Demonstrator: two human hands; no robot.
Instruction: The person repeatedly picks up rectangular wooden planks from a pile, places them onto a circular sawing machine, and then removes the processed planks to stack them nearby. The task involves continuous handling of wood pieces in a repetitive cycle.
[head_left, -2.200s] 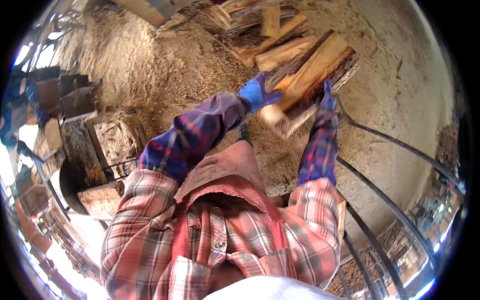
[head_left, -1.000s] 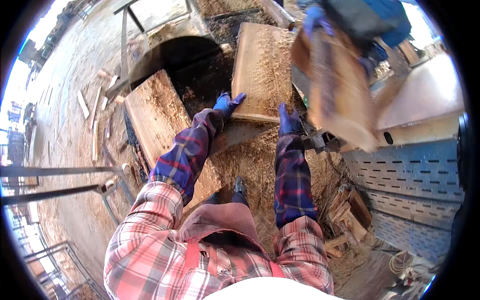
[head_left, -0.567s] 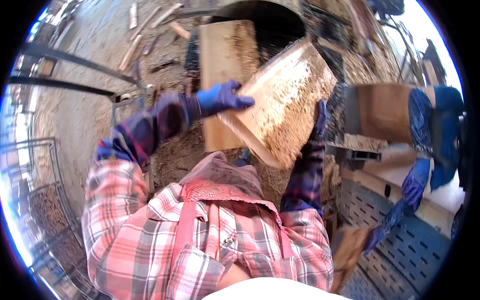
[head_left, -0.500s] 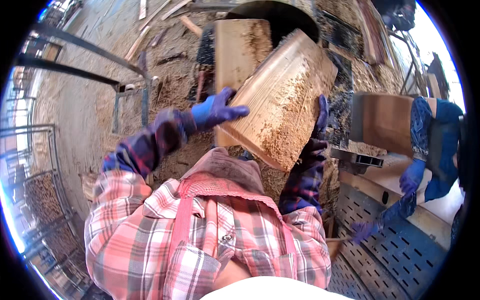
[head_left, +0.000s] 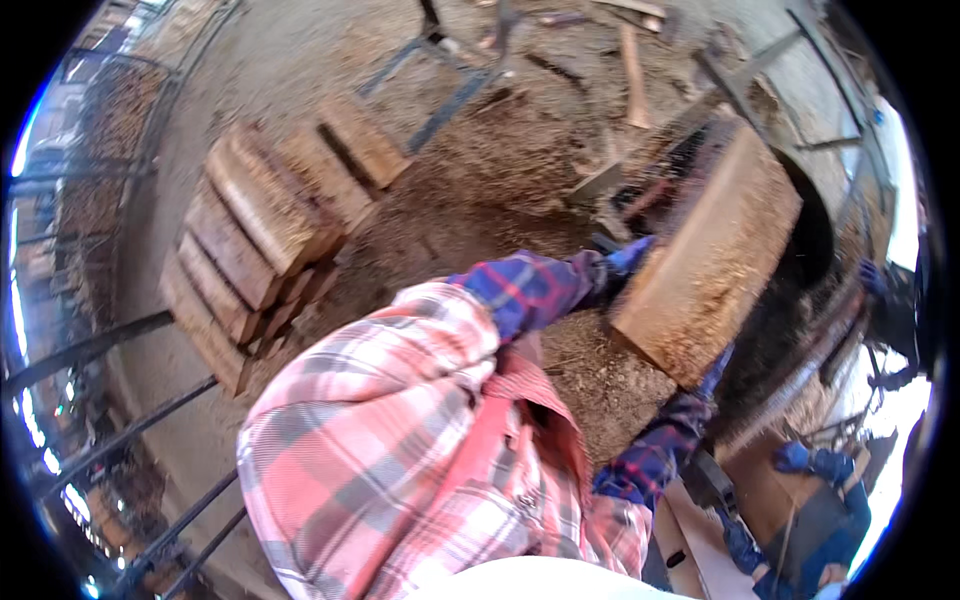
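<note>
A thick wooden slab [head_left: 710, 265], strewn with sawdust on its upper face, lies tilted between my two gloved hands. My left hand [head_left: 632, 256], in a blue glove, grips its left edge; the slab hides most of the fingers. At the near right corner my right hand [head_left: 716, 368] holds the slab, and only a narrow part of its blue glove shows. Dark machinery [head_left: 665, 195] sits just beyond the slab's left edge.
Stacked thick boards [head_left: 235, 235] stand to my left. A metal frame [head_left: 440, 110] is beyond them on the sawdust-covered floor [head_left: 450, 215]. Metal bars [head_left: 165, 425] cross the lower left. At the lower right, a co-worker's gloved hand [head_left: 792, 457] is by a board [head_left: 765, 490].
My view and body have turned to the left, bringing the board stack into sight. The slab stays in both hands. The second slab beside it is no longer distinguishable.
</note>
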